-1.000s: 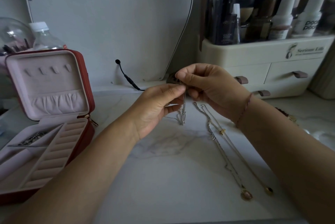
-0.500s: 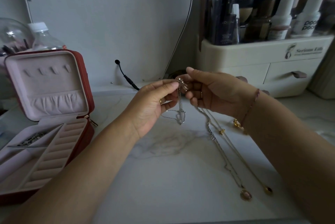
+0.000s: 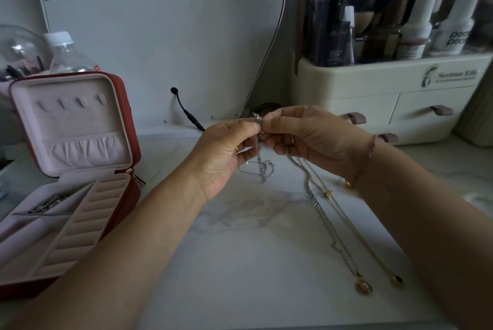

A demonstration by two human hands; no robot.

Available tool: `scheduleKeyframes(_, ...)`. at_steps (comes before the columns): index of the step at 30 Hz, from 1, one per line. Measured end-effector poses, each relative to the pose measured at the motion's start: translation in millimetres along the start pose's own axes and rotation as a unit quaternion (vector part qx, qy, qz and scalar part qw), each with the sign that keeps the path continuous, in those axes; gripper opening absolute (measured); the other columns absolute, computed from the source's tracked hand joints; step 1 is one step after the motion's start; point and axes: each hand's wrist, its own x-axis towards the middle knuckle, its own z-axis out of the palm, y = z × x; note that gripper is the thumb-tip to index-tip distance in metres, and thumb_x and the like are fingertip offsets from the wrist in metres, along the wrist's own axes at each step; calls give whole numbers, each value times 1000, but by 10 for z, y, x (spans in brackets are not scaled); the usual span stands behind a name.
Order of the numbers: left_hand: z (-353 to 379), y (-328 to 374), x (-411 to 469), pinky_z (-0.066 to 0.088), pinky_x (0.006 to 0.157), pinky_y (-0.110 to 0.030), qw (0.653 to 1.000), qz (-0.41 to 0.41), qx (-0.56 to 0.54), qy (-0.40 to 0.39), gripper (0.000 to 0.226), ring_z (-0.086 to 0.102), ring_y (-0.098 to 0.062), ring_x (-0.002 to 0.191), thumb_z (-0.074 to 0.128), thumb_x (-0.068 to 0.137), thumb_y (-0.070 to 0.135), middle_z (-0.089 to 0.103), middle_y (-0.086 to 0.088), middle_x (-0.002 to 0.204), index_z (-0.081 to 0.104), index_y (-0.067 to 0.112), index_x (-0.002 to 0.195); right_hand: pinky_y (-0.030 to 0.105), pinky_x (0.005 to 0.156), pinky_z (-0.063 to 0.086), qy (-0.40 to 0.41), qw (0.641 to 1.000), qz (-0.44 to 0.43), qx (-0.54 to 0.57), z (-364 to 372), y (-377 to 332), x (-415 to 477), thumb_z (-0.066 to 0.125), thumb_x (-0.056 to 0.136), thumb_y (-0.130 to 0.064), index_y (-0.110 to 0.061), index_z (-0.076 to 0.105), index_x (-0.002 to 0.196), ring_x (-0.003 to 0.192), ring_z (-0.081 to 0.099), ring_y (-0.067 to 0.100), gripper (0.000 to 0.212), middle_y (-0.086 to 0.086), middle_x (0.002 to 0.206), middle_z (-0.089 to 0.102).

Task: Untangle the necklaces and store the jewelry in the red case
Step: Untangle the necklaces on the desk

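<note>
Over the marble table, my left hand (image 3: 226, 150) and my right hand (image 3: 306, 140) pinch the top end of a silver necklace (image 3: 260, 166) between fingertips. The chain hangs down from them and its lower loops lie tangled on the tabletop. Two longer necklaces lie stretched out to the right: a silver one with a pink oval pendant (image 3: 363, 287) and a pale one with a gold pendant (image 3: 397, 280). The red case (image 3: 133, 142) stands open at the left, with a dark chain (image 3: 49, 202) in one compartment.
A cream cosmetics organizer (image 3: 373, 89) with drawers and bottles stands at the back right. A mirror (image 3: 160, 22) leans against the wall, with a black cable plug (image 3: 186, 113) below it. A plastic bottle (image 3: 66, 52) stands behind the case.
Both hands have stayed close together on the silver necklace. The right fingertips closed onto its top end, and the hanging chain spread wider on the table.
</note>
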Motion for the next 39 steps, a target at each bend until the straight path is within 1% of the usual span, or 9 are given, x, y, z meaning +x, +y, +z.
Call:
scheduleKeyframes(3,-5,2,-8,45,73,-25,1000,-3,14,-12,17,58,-8,70,56,88,9,63,3,71,67,16,77,18,62,48,5,1000,-2,-1,17,18,6,59,87,-9,-10,63,82,66,57,10,6,7,78,61)
scheduleKeyframes(5,-18,12,-17,46,74,-23,1000,5,20,-11,6,58,-6,69,65,77,17,65,6,71,71,18,76,19,66,47,3,1000,-2,0,13,20,3,58,88,-9,-10,63,86,69,57,11,6,7,81,61)
scheduleKeyframes(10,-47,2,-3,47,76,-19,996,59,58,27,14,58,-5,72,72,65,27,70,5,75,76,18,75,21,71,45,1,1000,-10,-11,-26,-2,1,58,89,-15,-12,65,95,76,57,9,10,7,90,62)
scheduleKeyframes(13,-33,-10,-8,48,78,-17,994,76,71,32,17,60,-7,79,70,71,26,70,2,78,74,16,84,19,70,49,9,999,-29,-30,-23,-17,-4,66,79,-18,-10,66,96,72,60,7,18,0,81,66)
scheduleKeyframes(16,-20,-8,-4,48,75,-17,993,84,73,44,9,60,-2,71,63,85,12,68,7,71,72,14,85,15,66,51,42,997,-53,-39,-16,-13,-5,67,77,-13,-7,66,93,66,58,6,17,1,75,64)
scheduleKeyframes(22,-19,4,-4,47,76,-23,991,87,75,65,25,57,-5,65,63,87,9,63,8,63,74,20,67,18,64,44,77,993,-64,-60,-15,-23,11,65,83,-8,-8,67,85,64,54,9,2,4,74,63)
scheduleKeyframes(28,-1,2,-13,47,68,-22,998,48,20,22,21,55,-8,65,61,83,14,59,1,68,66,19,64,16,60,43,37,999,-15,15,5,-14,-1,59,87,-8,-12,65,78,59,52,6,11,-1,68,60)
scheduleKeyframes(35,17,1,15,44,69,-24,996,-33,-80,24,19,55,-8,63,48,91,10,60,1,71,59,16,77,19,58,41,38,997,22,67,9,-13,9,59,86,-9,-11,63,74,58,51,8,13,0,65,58)
scheduleKeyframes(39,-32,16,20,46,70,-26,993,-57,-103,3,3,56,-10,65,57,77,17,61,1,70,60,15,78,19,59,41,37,996,19,74,8,-4,11,61,85,-9,-11,64,74,57,51,8,12,0,65,59)
